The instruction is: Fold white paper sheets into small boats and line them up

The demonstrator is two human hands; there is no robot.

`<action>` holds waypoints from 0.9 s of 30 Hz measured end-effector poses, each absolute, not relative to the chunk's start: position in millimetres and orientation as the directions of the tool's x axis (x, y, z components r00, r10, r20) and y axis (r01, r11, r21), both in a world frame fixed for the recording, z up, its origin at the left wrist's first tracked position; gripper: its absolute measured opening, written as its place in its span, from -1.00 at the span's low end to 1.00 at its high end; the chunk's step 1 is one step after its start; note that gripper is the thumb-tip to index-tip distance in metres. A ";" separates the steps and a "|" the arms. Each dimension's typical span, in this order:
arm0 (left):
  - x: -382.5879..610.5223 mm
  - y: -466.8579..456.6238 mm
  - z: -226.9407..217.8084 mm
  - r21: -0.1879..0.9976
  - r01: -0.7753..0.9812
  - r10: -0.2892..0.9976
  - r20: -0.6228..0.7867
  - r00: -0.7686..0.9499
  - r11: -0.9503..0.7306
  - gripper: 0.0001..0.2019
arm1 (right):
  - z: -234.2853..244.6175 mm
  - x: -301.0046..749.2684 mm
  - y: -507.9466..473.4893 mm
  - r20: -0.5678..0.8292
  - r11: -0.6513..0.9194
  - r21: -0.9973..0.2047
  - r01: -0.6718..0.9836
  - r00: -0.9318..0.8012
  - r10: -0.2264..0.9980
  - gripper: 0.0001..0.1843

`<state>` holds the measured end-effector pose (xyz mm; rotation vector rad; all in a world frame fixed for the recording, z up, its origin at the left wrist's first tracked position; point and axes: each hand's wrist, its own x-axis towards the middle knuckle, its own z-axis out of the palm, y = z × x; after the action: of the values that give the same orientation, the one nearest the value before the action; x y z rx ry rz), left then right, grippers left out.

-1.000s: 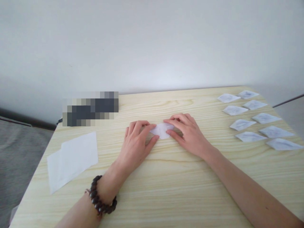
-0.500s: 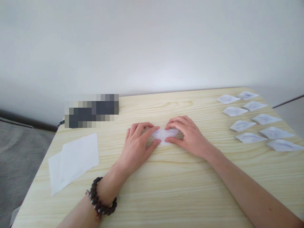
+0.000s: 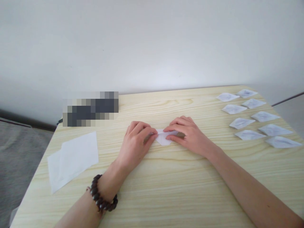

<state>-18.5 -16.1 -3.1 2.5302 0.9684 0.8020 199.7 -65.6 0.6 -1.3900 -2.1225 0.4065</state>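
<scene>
A small folded piece of white paper (image 3: 163, 139) lies on the table between my hands, its ends partly hidden by my fingers. My left hand (image 3: 137, 142) pinches its left end between thumb and index finger. From the other side, my right hand (image 3: 186, 134) grips the right end, thumb on the near side and fingers on the far side. A dark beaded bracelet (image 3: 101, 196) circles my left wrist. Over at the right, several folded paper boats (image 3: 248, 135) with pointed ends stand in two slanting rows.
Flat white paper sheets (image 3: 79, 155) overlap at the table's left. A dark object (image 3: 92, 109), blurred by pixelation, lies at the back left. The pale wood-grain table (image 3: 166, 190) meets a white wall (image 3: 166, 44) behind.
My left thumb and index finger have closed together on the paper's left end, and my right finger and thumb have come closer together. The paper's outline has changed, now wider toward me.
</scene>
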 end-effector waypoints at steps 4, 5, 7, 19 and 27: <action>-19.5 -14.8 -3.0 0.450 0.519 0.683 0.389 0.618 -0.726 -0.90 | -0.5 203.0 -63.4 0.291 0.446 -0.539 0.714 -0.339 0.895 -0.79; -19.7 -14.7 -2.7 0.435 0.515 0.670 0.399 0.626 -0.739 -0.86 | -1.3 203.0 -63.3 0.308 0.446 -0.535 0.717 -0.326 0.894 -0.79; -20.3 -14.4 -1.9 0.386 0.493 0.625 0.424 0.656 -0.780 -0.80 | -2.9 202.1 -63.8 0.343 0.448 -0.525 0.723 -0.301 0.890 -0.81; -23.0 -24.7 11.5 0.005 0.507 0.474 0.360 0.804 -0.862 -0.63 | 2.1 203.0 -73.6 0.385 0.510 -0.243 0.825 -0.401 0.831 -0.73; -12.4 -38.4 15.4 0.014 0.626 0.592 0.341 0.730 -0.780 -0.73 | -2.7 211.6 -74.2 0.466 0.496 -0.250 0.831 -0.346 0.814 -0.81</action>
<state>-12.4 -38.4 15.4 3.0158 1.0648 0.5384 211.6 -74.2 -2.7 -1.3482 -2.2047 -0.0415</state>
